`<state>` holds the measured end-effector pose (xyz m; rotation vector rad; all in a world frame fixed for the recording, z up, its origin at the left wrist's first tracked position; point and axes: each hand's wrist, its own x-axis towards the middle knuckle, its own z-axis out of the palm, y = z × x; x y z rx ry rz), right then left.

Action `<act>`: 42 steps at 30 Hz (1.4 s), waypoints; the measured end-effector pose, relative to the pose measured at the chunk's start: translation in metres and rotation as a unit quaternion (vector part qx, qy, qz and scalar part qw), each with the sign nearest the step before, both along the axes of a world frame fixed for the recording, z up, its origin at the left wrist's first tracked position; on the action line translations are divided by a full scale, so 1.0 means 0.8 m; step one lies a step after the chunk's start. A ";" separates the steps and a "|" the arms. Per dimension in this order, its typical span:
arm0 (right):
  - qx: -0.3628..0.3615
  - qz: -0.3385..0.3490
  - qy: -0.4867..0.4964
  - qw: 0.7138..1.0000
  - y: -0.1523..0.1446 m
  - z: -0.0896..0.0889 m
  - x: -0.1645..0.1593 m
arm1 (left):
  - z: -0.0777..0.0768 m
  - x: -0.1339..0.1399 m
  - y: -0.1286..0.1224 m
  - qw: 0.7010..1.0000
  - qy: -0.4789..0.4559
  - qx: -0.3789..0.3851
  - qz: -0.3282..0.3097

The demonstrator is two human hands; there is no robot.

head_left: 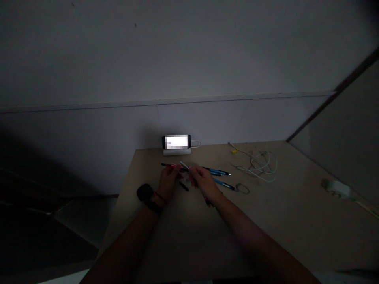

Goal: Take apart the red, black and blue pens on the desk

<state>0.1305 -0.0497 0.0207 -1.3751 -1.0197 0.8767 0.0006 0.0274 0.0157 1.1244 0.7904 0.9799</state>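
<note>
pinching pens [168, 165], left hand [168, 179] and right hand [205, 182] angle inward.

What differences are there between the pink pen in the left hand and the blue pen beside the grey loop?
The pink pen is held in the left hand; the blue pen lies on the table. The pink pen's dark end points to picture left, the blue pen's to picture right. Both are slim with a dark end.

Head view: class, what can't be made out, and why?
Head view:
Rectangular black-framed screen: display, pixelated.
Slim pink-and-black pen: held section, behind the left-hand grip.
Slim blue-and-black pens: left ends, behind the right-hand grip.
Short black stick: identity, too small, dark.
</note>
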 end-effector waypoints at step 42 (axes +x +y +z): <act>0.016 -0.014 0.015 1.000 -0.001 0.003 -0.003 | 0.001 0.000 0.001 1.000 -0.007 -0.018 0.012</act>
